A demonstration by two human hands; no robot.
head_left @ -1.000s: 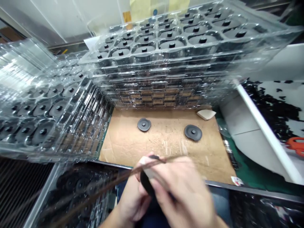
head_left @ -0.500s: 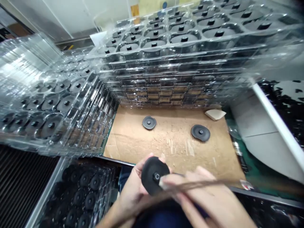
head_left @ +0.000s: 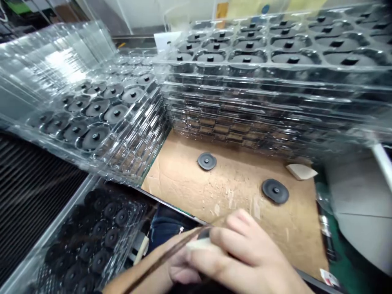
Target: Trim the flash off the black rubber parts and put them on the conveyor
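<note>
My two hands meet at the bottom centre, low over the cardboard's near edge. Between them a dark edge of a black rubber disc shows; the rest is hidden. My left hand is closed round the disc from below, its fingers mostly covered. Over it lies my right hand, fingers bent, pressing a pale, whitish pad or folded cloth against the disc; its exact kind I cannot make out. A blurred brown strand crosses in front of my left forearm.
Two similar discs, one left and one right, lie on a cardboard sheet. Stacked clear trays of discs rise behind; another stack stands left. A tray of black discs sits lower left. A cream wedge lies right.
The view has turned, shifting the scene rightward. My right hand has moved over the disc, which faced the camera before and is now mostly covered.
</note>
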